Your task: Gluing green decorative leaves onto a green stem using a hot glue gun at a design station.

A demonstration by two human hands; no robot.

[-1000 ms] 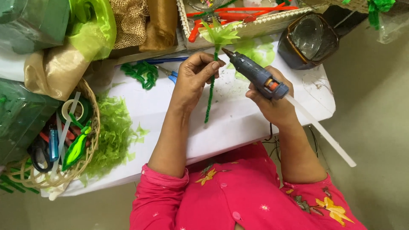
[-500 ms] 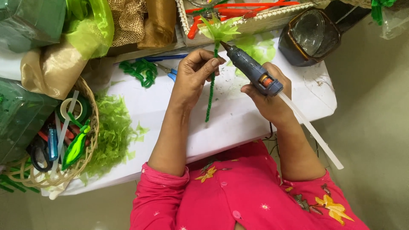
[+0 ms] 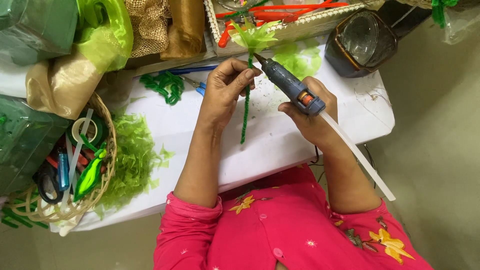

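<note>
While the left hand (image 3: 225, 92) pinches the fuzzy green pipe-cleaner stem (image 3: 245, 112) just under its pale green tissue-paper flower head (image 3: 254, 36), the right hand (image 3: 307, 117) is closed around a grey-blue hot glue gun (image 3: 287, 85) with a translucent glue stick (image 3: 357, 157) trailing from its back. The nozzle tip sits just beside the joint of stem and petals, above the white surface (image 3: 280, 145). Good practice here appears to be a steady stem, fingertips kept clear of the nozzle, and a small bead placed only at the joint. A woven basket of tools (image 3: 102, 125) and loose shredded green tissue (image 3: 132, 160) lie well apart to the left.
</note>
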